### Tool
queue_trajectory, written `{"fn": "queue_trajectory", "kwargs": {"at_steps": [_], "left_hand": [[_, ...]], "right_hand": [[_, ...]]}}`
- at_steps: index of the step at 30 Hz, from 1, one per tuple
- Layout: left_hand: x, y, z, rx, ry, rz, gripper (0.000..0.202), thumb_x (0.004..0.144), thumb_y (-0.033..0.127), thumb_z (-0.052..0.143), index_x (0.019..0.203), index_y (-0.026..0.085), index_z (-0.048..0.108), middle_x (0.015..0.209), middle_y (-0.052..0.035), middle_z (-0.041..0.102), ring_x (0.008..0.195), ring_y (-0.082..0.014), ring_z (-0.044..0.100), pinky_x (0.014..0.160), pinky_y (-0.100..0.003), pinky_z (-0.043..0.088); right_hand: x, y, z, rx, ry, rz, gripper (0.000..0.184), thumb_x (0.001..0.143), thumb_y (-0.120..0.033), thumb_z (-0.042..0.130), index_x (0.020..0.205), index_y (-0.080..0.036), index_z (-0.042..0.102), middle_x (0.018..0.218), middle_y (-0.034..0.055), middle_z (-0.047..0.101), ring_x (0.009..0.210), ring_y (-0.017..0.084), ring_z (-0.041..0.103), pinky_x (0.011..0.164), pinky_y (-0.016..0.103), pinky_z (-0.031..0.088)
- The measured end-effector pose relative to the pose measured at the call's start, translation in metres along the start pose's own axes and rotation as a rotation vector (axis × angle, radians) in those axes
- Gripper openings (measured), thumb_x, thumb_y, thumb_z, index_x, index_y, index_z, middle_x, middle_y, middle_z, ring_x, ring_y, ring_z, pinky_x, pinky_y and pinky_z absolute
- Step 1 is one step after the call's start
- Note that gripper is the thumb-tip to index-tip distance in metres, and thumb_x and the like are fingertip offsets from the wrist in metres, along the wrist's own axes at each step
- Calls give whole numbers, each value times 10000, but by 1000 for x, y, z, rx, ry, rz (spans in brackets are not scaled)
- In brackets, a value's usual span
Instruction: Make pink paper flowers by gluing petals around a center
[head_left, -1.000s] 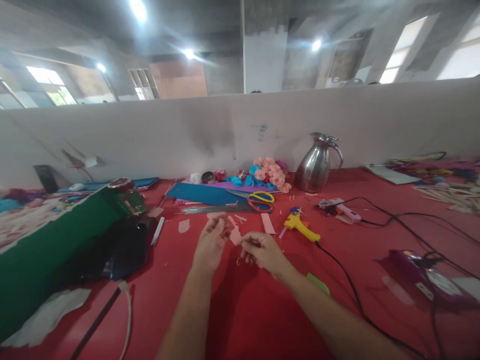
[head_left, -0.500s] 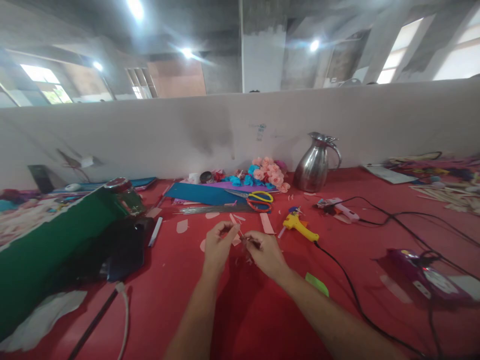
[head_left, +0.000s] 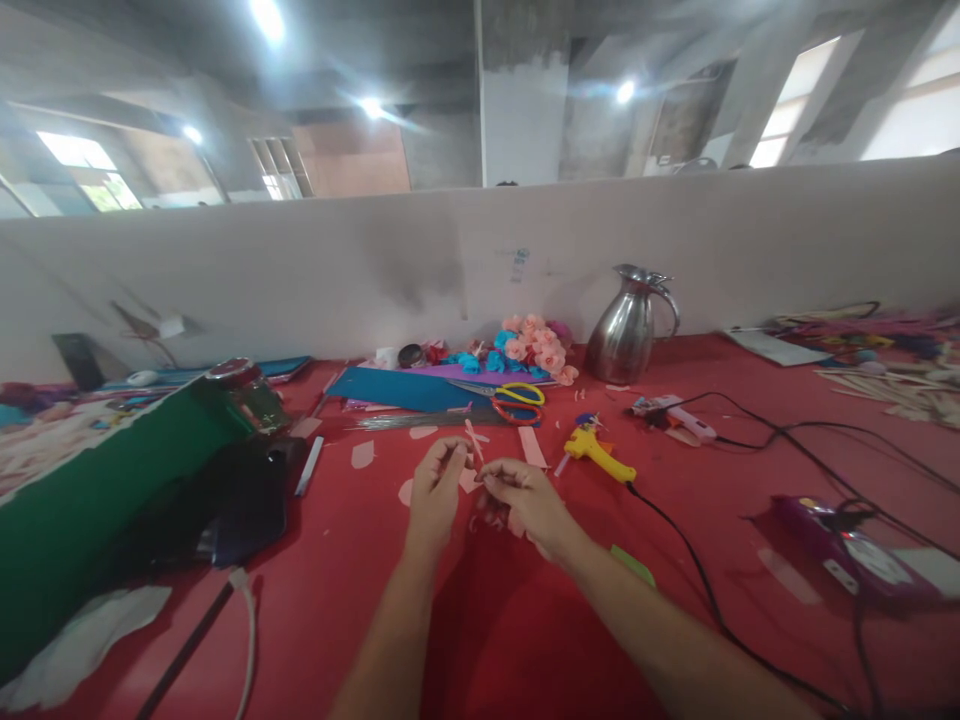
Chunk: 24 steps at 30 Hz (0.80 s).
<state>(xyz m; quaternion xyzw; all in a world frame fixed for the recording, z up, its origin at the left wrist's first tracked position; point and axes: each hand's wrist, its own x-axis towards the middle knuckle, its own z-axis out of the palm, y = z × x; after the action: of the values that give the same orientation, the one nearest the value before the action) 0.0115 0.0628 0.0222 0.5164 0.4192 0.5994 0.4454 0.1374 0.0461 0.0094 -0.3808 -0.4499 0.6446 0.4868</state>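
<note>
Near the middle of the red table, my right hand (head_left: 529, 500) is closed in a pinch on the lower end of a thin pink paper strip (head_left: 474, 440), which stands up slantwise between my hands. My left hand (head_left: 437, 492) is also pinched, thumb against forefinger, at the left side of the strip. A bit of pink shows under my right fingers, too small and blurred to make out. Pink paper pieces (head_left: 363, 455) lie around my hands. Beyond them rest scissors (head_left: 517, 402) with yellow and red handles, thin wires (head_left: 405, 421) and a blue sheet (head_left: 397, 388).
A yellow glue gun (head_left: 600, 455) with a black cord lies right of my hands, near a pink glue gun (head_left: 686, 418). Behind stand a steel jug (head_left: 624, 330) and pink paper flowers (head_left: 536, 345). A green box (head_left: 142, 475) and a white marker (head_left: 310, 465) are leftward; a purple power strip (head_left: 847, 550) lies right.
The pink strip now stands out clearly between my fingertips. My right hand has turned slightly and its fingertips have shifted a little left; my left fingertips have drawn back slightly.
</note>
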Motion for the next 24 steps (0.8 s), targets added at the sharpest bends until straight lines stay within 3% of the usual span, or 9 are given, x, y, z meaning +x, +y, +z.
{"fn": "queue_trajectory", "kwargs": {"at_steps": [3, 8, 15, 21, 24], "left_hand": [[1, -2, -1, -10, 19, 10, 149, 776, 334, 596, 732, 194, 624, 688, -4, 571, 672, -131, 518, 661, -233, 412], [2, -8, -2, -2, 11, -82, 174, 635, 288, 726, 759, 177, 674, 720, -19, 631, 639, -130, 546, 606, -234, 426], [1, -5, -4, -53, -52, -85, 219, 708, 379, 661, 688, 160, 672, 654, -25, 606, 597, -134, 539, 545, -234, 431], [0, -3, -3, -16, -34, -117, 190, 644, 330, 725, 729, 165, 683, 627, -8, 606, 567, -120, 527, 548, -234, 423], [-1, -2, -2, -19, -51, -132, 184, 680, 341, 695, 693, 157, 679, 601, -11, 591, 580, -130, 532, 550, -241, 423]], "right_hand": [[0, 0, -1, 25, 0, 3, 386, 619, -506, 683, 771, -165, 585, 566, -12, 611, 439, 99, 538, 447, 222, 369], [1, 4, -1, -3, -18, -15, 354, 655, -492, 671, 766, -166, 588, 577, -13, 604, 445, 98, 536, 454, 223, 368], [2, 6, 2, -10, -55, -3, 358, 652, -504, 664, 755, -174, 573, 547, -17, 589, 468, 119, 555, 484, 237, 387], [4, 7, 3, -80, -25, -58, 261, 675, -427, 635, 718, -174, 592, 529, -24, 580, 432, 109, 520, 464, 243, 388], [4, 8, 3, -125, -11, -70, 203, 682, -384, 616, 713, -185, 592, 543, -25, 581, 439, 115, 521, 467, 252, 393]]}}
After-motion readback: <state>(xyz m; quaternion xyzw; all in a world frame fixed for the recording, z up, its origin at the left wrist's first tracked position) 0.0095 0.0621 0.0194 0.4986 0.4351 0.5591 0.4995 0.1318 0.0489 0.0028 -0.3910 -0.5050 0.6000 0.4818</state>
